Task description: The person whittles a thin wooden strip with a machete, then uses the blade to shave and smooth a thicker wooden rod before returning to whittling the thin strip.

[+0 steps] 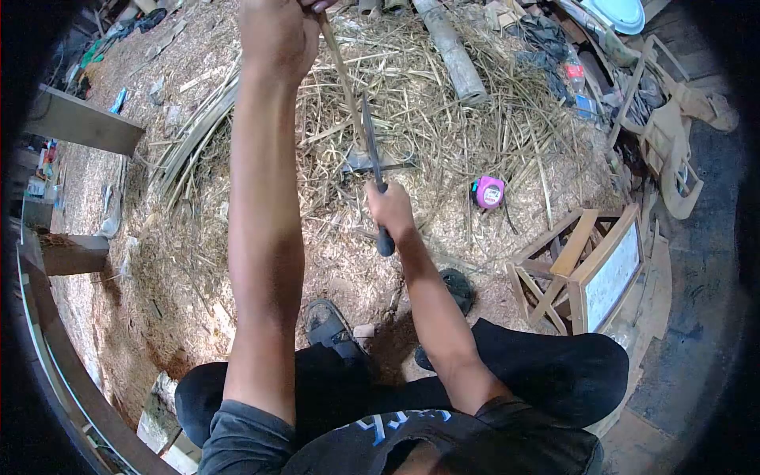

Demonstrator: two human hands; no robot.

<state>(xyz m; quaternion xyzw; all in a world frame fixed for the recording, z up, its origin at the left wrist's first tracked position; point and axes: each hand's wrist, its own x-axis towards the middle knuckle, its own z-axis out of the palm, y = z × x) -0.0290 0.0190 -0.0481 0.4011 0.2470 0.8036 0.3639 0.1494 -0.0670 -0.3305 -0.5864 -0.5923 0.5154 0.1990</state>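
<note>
My left hand (281, 36), at the top edge of the view, is closed around the upper end of a thin bamboo strip (342, 75). The strip slants down toward a dark metal piece (364, 162) on the ground. My right hand (391, 210) is wrapped around the black handle (385, 244) of a long knife. Its narrow blade (371, 138) points away from me, close beside the strip's lower part; whether they touch I cannot tell. A pink tape measure (488, 192) lies to the right of my right hand.
Shavings and loose bamboo strips (198, 134) cover the ground. A bamboo pole (451, 51) lies at the back. On the right are a wooden frame (582, 265), a bottle (574, 71) and wooden pieces (669, 150). Boards (83, 119) jut in from the left. My sandalled foot (332, 326) is below.
</note>
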